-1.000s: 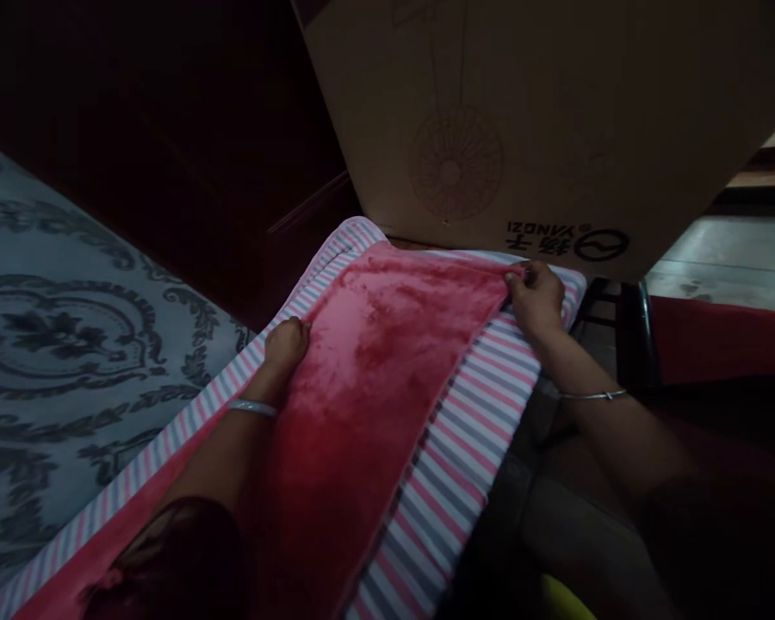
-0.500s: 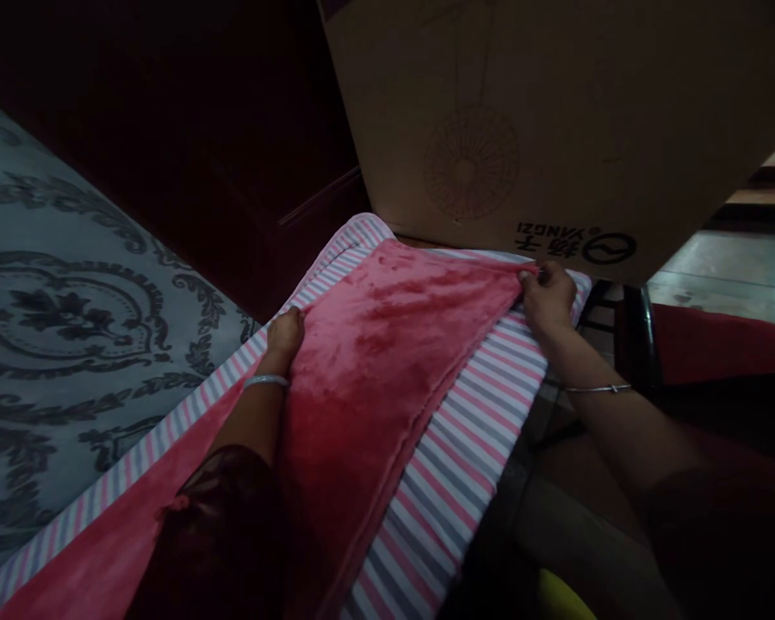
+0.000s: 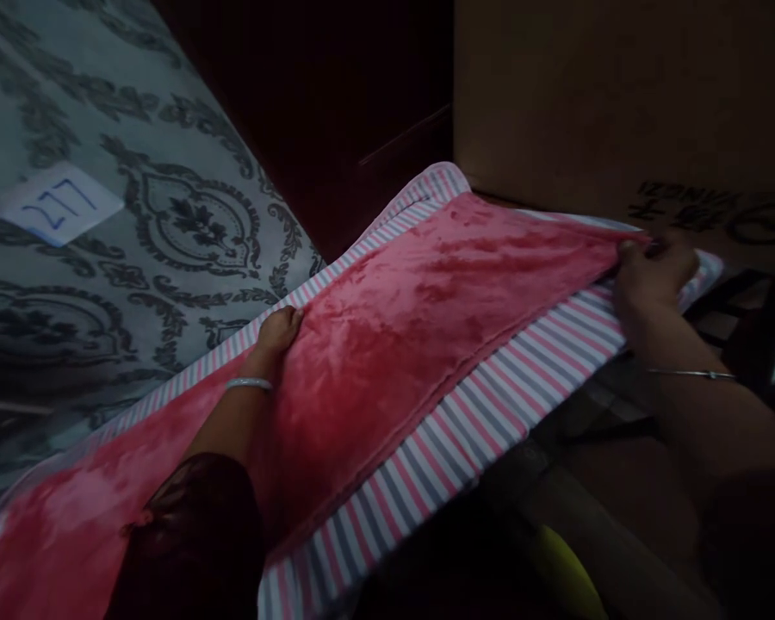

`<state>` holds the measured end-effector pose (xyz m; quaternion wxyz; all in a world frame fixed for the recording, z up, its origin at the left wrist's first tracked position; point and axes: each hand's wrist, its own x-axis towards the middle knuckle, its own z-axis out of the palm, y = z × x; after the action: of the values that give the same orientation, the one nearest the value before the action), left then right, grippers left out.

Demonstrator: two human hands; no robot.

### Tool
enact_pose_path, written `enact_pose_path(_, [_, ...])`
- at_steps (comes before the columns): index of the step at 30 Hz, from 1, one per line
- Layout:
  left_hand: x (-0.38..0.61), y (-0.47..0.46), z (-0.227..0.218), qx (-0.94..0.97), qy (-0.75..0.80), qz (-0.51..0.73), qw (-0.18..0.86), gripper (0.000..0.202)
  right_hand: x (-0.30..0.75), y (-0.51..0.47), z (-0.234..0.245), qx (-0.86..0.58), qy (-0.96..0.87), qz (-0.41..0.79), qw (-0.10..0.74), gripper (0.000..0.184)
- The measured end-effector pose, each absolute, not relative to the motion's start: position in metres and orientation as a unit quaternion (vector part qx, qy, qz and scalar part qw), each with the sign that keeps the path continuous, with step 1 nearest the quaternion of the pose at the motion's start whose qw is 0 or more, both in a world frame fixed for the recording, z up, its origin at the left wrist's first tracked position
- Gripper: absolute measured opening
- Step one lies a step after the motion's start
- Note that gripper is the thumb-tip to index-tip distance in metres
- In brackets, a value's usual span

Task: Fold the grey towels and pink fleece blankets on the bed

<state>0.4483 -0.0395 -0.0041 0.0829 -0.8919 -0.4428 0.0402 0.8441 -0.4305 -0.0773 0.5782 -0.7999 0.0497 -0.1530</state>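
A plush red blanket (image 3: 387,370) is spread over a striped pink, grey and white sheet (image 3: 465,439) that shows along both long sides. My left hand (image 3: 279,334) is closed on the blanket's wall-side edge, fingers curled into the cloth. At the far right corner, my right hand (image 3: 657,271) pinches the same blanket, and the edge between this corner and the far end is pulled fairly taut. Light folds run across the blanket near that end. The right hand is dim and slightly blurred.
A patterned wall (image 3: 194,215) runs along the left, with a paper marked 277 (image 3: 61,205) on it. Dark red furniture (image 3: 362,112) and a large cardboard box (image 3: 555,103) stand at the far end. Something yellow (image 3: 565,573) lies low at the front right.
My view has swung left, bringing the numbered paper into sight and shifting the box to the right. Both hands keep their hold on the blanket.
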Motion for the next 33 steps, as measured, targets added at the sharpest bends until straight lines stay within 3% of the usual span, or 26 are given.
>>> enact_pose_path(7, [0.429, -0.028, -0.012, -0.861, -0.5, -0.015, 0.095, 0.038, 0.851, -0.427, -0.086, -0.78, 0.072, -0.172, 0.598, 0.029])
enact_pose_path(12, [0.433, -0.028, -0.008, -0.869, -0.486, -0.017, 0.087, 0.034, 0.847, -0.428, -0.081, -0.779, 0.063, -0.177, 0.599, 0.018])
enact_pose_path(16, [0.465, -0.082, 0.0, -0.928, -0.34, -0.109, 0.107, 0.032, 0.844, -0.428, -0.078, -0.782, 0.038, -0.14, 0.606, 0.01])
enact_pose_path(22, [0.519, -0.245, -0.018, -0.998, -0.049, -0.012, -0.029, 0.038, 0.851, -0.424, -0.084, -0.783, 0.033, -0.149, 0.603, 0.015])
enact_pose_path(25, [0.526, -0.28, -0.024, -0.998, -0.057, 0.027, -0.002, 0.019, 0.858, -0.422, -0.085, -0.787, 0.023, -0.126, 0.604, 0.02])
enact_pose_path(28, [0.525, -0.284, -0.019, -0.997, -0.068, 0.031, -0.016, 0.026, 0.867, -0.425, -0.082, -0.79, 0.022, -0.107, 0.603, 0.025])
enact_pose_path(33, [0.523, -0.287, -0.017, -0.997, -0.014, 0.052, -0.051, 0.027, 0.872, -0.435, -0.08, -0.843, 0.002, -0.08, 0.532, 0.032])
